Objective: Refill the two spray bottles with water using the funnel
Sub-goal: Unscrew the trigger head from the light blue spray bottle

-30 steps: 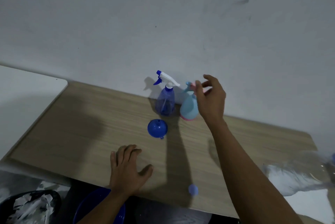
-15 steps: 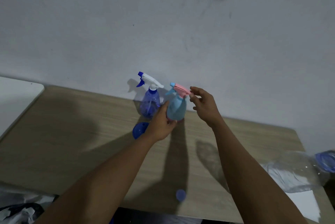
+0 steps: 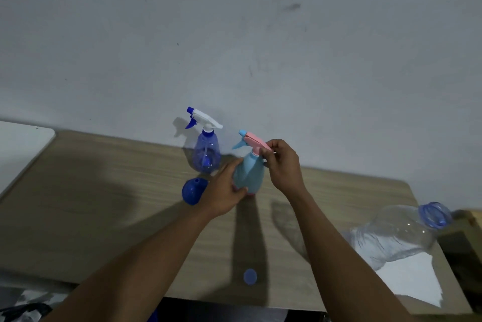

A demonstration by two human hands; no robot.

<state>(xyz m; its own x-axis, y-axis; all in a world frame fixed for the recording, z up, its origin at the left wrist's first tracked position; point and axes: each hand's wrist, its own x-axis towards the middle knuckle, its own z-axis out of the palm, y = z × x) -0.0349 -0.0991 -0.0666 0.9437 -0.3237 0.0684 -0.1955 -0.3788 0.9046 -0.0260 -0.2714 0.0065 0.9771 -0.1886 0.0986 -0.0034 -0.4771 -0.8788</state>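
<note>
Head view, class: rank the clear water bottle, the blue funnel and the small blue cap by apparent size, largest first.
1. Clear water bottle, though it lies nearer the camera.
2. Blue funnel, partly hidden by the left hand.
3. Small blue cap.

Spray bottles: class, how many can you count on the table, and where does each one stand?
2. The dark blue spray bottle stands by the wall, untouched. The light blue spray bottle with the pink trigger head stands right of it, held by both hands. None seems hidden.

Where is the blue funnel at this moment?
In the head view, the blue funnel lies on the wooden table, in front of the dark blue spray bottle and just left of the left hand.
</note>
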